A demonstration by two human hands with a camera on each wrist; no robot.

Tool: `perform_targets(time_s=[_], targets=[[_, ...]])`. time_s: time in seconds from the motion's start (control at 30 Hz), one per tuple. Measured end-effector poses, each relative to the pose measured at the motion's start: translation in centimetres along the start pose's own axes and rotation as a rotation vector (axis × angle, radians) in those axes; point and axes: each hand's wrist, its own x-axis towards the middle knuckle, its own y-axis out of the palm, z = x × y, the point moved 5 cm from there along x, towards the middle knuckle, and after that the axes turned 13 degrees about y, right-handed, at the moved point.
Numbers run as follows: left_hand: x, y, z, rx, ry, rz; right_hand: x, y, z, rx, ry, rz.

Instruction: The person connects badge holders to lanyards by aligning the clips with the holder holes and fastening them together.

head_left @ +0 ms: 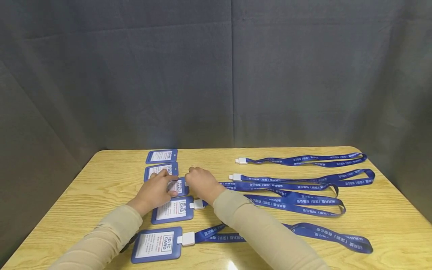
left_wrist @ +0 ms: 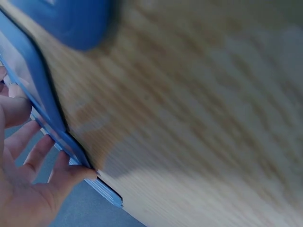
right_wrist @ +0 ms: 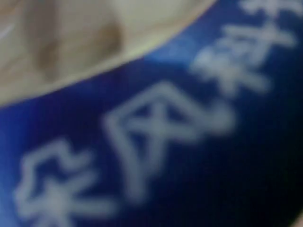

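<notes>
In the head view my left hand (head_left: 152, 191) grips the middle blue ID card holder (head_left: 181, 187), thumb at its near edge and fingers at the far one. My right hand (head_left: 202, 183) has its fingers curled at that holder's slotted right end. A blue lanyard (head_left: 256, 186) with white lettering runs out from under the right hand, which hides its clip end. Fingers (left_wrist: 71, 172) of the left hand lie along the edge of card holders in the left wrist view. Blurred lanyard strap (right_wrist: 156, 127) fills most of the right wrist view.
Two more card holders lie behind, one (head_left: 162, 156) at the back. Nearer me, a holder (head_left: 173, 210) and the front holder (head_left: 156, 245) have lanyards joined by white clips (head_left: 188, 238). Two loose lanyards lie back right, one with a white clip (head_left: 241, 161). A grey curtain (head_left: 233, 75) stands behind the table.
</notes>
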Motion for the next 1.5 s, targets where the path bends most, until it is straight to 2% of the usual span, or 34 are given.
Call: perform_targets(time_s=[0.3, 0.47, 0.57, 0.73, 0.87, 1.0, 1.2, 1.3, 1.5], targets=[[-0.2, -0.2, 0.3, 0.005, -0.005, 0.019, 0.0, -0.2, 0.5, -0.044, -0.011, 0.007], [0.0, -0.1, 0.2, -0.008, 0.007, 0.036, 0.0, -0.3, 0.1, -0.013, -0.005, 0.032], [-0.1, -0.2, 0.1, -0.018, 0.008, 0.061, -0.1, -0.2, -0.2, 0.03, 0.008, 0.075], [-0.3, -0.6, 0.4, -0.018, -0.011, 0.151, -0.3, -0.1, -0.8, 0.148, -0.005, 0.148], [0.4, -1.3, 0.7, -0.018, 0.011, 0.186, -0.3, -0.5, -2.0, 0.257, 0.004, 0.19], [1.7, -2.1, 1.2, -0.035, 0.029, 0.152, -0.4, -1.6, -3.6, 0.323, 0.028, 0.206], [2.4, -3.1, 2.8, -0.038, -0.023, 0.077, -0.9, -3.2, -5.1, 0.346, 0.048, 0.205], [2.8, -3.2, 3.2, -0.034, -0.025, 0.052, -1.3, -3.8, -6.0, 0.355, 0.068, 0.205], [2.7, -2.7, 3.9, -0.027, -0.03, 0.047, -2.3, -4.3, -7.4, 0.4, 0.082, 0.202]])
